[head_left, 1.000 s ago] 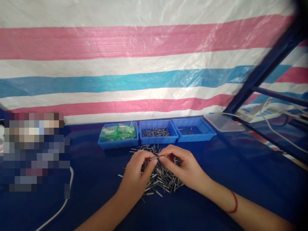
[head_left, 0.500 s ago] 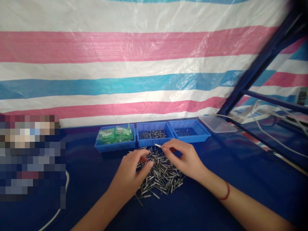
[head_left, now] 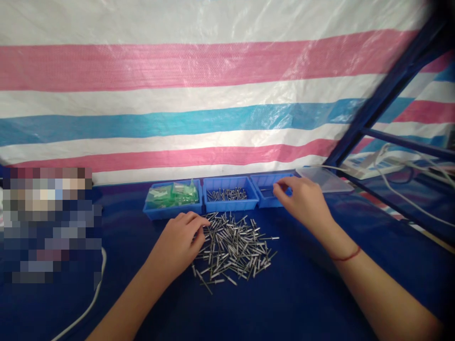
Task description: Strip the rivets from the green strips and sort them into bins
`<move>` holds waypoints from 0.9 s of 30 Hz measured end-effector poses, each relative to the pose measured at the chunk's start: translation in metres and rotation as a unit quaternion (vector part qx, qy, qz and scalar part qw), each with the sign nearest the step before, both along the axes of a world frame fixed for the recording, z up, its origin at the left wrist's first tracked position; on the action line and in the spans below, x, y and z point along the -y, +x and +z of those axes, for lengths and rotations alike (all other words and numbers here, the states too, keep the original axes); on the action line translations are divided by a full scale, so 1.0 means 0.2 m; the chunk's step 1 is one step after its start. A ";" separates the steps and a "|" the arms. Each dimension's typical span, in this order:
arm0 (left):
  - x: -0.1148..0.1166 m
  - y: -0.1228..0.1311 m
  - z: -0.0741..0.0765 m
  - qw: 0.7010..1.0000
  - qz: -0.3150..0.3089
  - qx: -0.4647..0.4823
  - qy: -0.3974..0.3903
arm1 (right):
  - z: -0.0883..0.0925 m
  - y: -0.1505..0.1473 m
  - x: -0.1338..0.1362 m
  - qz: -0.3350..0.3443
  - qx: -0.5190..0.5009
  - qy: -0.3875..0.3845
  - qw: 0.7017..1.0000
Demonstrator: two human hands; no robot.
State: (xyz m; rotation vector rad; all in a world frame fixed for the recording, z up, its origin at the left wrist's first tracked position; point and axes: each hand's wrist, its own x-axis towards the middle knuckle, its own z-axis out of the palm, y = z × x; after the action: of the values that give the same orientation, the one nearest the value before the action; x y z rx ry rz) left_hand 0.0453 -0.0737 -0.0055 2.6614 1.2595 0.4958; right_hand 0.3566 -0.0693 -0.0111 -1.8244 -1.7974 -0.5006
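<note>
A loose pile of silvery rivets point(head_left: 234, 248) lies on the dark blue table point(head_left: 284, 303). At the pile's left edge is my left hand point(head_left: 181, 239), its fingers curled with thumb and forefinger a little apart and nothing visible between them. My right hand point(head_left: 305, 199) is over the right blue bin point(head_left: 261, 199), fingertips pinched together above its inside; whatever they hold is too small to make out. Screws or rivets point(head_left: 227, 194) fill part of the middle blue bin point(head_left: 231, 206). The left blue bin point(head_left: 152, 213) holds green and clear packets point(head_left: 177, 194).
A clear plastic lid point(head_left: 327, 181) lies right of the bins. White cables run along the left point(head_left: 101, 279) and right point(head_left: 401, 194). A dark blue frame post point(head_left: 377, 102) slants up at the right. Striped sheeting point(head_left: 177, 123) hangs behind. A blurred-out area covers the far left.
My right hand has moved right and away from the pile to the right bin; the rivet seen in its fingers earlier no longer shows. My left hand has shifted slightly left.
</note>
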 end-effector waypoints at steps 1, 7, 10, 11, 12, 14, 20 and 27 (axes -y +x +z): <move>0.00 -0.01 0.00 1.000 0.005 -0.008 -0.007 | 0.00 -0.03 0.01 0.029 -0.005 0.009 1.000; 0.01 -0.02 0.00 0.998 0.009 -0.048 -0.047 | -0.01 -0.21 0.08 0.233 0.000 -0.003 0.972; 0.02 -0.01 -0.01 0.998 -0.002 -0.049 -0.042 | -0.01 -0.30 0.12 0.312 0.004 -0.037 0.949; 0.02 -0.01 -0.02 0.998 -0.006 -0.048 -0.040 | -0.02 -0.32 0.13 0.331 0.002 -0.050 0.942; 0.01 -0.01 -0.02 0.998 -0.009 -0.045 -0.037 | -0.02 -0.33 0.14 0.347 -0.002 -0.061 0.936; 0.01 0.00 -0.03 0.999 -0.013 -0.039 -0.035 | -0.03 -0.36 0.15 0.367 -0.017 -0.075 0.927; 0.01 0.02 -0.06 0.998 0.003 -0.057 -0.014 | -0.06 -0.39 0.15 0.378 -0.062 -0.097 0.919; 0.04 0.05 0.01 0.999 -0.016 -0.015 0.028 | -0.08 -0.43 0.16 0.381 -0.121 -0.109 0.910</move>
State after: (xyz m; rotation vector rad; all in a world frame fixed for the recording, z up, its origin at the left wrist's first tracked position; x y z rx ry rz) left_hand 0.0549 -0.0826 -0.0038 2.7406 1.2273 0.4954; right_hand 0.2714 -0.1017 -0.0278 -1.0852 -2.2385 0.2253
